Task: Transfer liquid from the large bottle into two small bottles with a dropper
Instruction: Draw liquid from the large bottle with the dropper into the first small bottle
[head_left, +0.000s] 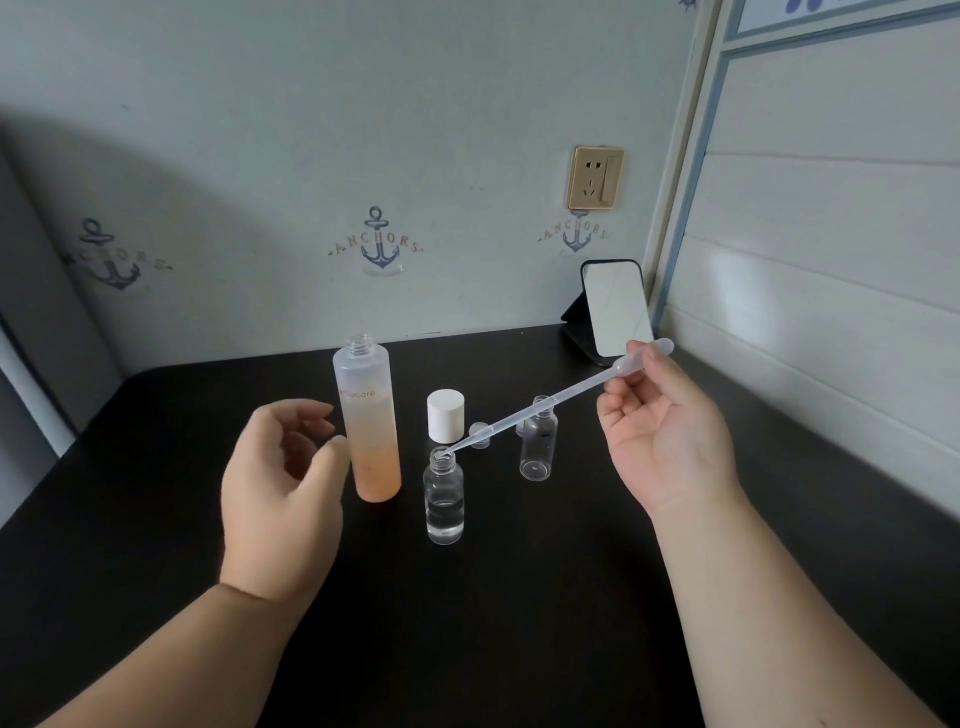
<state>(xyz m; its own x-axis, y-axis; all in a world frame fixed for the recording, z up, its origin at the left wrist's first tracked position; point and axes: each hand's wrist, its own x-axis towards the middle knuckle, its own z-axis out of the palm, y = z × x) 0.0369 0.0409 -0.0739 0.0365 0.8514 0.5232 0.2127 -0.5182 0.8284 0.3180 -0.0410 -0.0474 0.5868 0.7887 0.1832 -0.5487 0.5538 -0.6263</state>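
Observation:
The large frosted bottle (370, 421), orange toward its base, stands uncapped on the black table (156, 519). My left hand (280, 483) hovers just left of it with loosely curled fingers, holding nothing. My right hand (662, 431) pinches the bulb of a clear plastic dropper (550, 402). The dropper slants down to the left, and its tip sits in the mouth of the near small bottle (443, 496), which is about a third full of clear liquid. A second small bottle (537, 441) stands further right and looks nearly empty.
A white cap (445, 415) stands behind the near small bottle, with a small clear cap (479, 435) next to it. A mirror on a stand (615, 312) leans at the table's back right corner. Walls close the back and right sides.

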